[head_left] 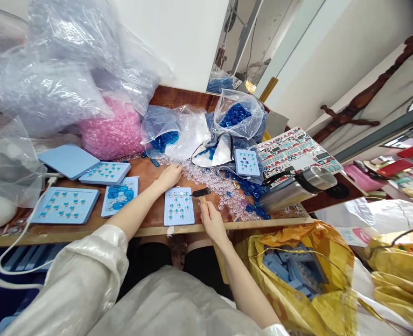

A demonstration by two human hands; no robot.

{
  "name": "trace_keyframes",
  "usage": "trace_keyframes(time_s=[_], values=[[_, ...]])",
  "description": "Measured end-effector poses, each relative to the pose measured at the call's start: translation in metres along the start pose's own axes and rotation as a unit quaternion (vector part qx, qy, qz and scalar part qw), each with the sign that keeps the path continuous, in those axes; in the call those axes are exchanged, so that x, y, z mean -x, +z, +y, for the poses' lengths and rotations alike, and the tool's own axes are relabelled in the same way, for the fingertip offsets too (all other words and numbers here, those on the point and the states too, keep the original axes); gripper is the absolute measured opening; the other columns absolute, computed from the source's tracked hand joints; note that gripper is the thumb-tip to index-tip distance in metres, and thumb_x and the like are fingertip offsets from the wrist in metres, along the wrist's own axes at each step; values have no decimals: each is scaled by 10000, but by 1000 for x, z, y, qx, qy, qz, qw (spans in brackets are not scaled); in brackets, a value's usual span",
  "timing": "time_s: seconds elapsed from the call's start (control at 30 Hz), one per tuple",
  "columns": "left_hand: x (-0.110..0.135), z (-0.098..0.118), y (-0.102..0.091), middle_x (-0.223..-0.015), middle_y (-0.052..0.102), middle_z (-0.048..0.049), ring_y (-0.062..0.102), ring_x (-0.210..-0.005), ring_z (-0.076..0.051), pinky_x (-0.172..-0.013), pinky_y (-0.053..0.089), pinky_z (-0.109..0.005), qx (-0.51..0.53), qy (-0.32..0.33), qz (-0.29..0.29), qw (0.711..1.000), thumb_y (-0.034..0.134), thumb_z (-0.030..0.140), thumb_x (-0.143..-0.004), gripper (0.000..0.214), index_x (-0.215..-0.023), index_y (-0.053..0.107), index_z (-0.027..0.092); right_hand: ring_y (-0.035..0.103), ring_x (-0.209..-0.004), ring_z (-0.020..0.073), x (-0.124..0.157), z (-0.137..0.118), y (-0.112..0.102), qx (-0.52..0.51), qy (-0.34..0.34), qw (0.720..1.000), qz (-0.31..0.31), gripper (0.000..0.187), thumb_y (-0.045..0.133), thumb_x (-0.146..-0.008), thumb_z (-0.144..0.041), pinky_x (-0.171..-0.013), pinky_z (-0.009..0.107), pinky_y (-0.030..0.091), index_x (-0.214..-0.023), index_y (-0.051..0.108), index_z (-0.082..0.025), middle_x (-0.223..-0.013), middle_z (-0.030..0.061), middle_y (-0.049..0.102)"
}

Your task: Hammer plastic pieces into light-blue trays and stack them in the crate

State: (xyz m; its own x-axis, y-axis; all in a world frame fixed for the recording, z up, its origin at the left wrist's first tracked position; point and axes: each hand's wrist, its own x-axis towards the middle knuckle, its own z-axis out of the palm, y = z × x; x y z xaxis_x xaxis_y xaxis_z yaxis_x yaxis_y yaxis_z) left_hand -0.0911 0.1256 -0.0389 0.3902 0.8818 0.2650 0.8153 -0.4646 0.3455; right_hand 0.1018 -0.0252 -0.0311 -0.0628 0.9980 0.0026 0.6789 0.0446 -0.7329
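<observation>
My left hand [171,176] rests at the edge of a spread of clear plastic rings [206,179] on the wooden tabletop [150,172], and I cannot tell whether it grips any. My right hand [211,220] grasps a wooden-handled tool [202,199] with a dark flat tip [201,192]. That tip sits just right of a pale blue board [178,206] studded with small teal pieces. Further left lie more blue boards [64,205] and a board with dark blue pieces [119,196].
Bubble-wrap bags [59,60] and a bag of pink plastic pieces [111,133] pile up behind the table. Bags of blue pieces [234,116] stand at the back. A steel flask [297,189] lies at the right, and a yellow sack of blue boards [297,275] sits below the table edge.
</observation>
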Motion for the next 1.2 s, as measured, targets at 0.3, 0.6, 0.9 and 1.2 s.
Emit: trace_keyframes(time_s=[0.3,0.6,0.9,1.2], values=[[44,-22,-9,-813,563,-75,528,-838,-200,-806,434,-335,19,-29,28,999,465,302,-814,205,-770,603,156,611,-781,207,-8,-29,-10,172,-23,984,-28,350,246,-926,-403,-631,253,370,-1091,477,-197,-848,72,645],[61,-2,-29,-787,624,-31,574,-732,-157,-713,441,-271,166,-111,70,977,490,277,-765,164,-768,603,159,618,-741,210,-7,-41,-17,257,2,966,-34,354,197,-940,-393,-581,247,333,-1075,462,-200,-829,69,654],[67,19,-41,-853,647,-24,579,-784,-158,-730,434,-267,210,-47,-19,976,459,372,-817,259,-835,624,172,608,-731,210,10,-15,-18,145,16,989,-7,336,248,-919,-397,-621,243,352,-992,511,-201,-744,45,632],[53,48,-27,-845,639,-51,562,-831,-172,-776,421,-286,158,58,-41,985,481,275,-816,202,-862,640,160,589,-649,189,14,-9,-22,102,20,994,15,347,257,-905,-409,-602,236,369,-1002,518,-203,-692,30,609]])
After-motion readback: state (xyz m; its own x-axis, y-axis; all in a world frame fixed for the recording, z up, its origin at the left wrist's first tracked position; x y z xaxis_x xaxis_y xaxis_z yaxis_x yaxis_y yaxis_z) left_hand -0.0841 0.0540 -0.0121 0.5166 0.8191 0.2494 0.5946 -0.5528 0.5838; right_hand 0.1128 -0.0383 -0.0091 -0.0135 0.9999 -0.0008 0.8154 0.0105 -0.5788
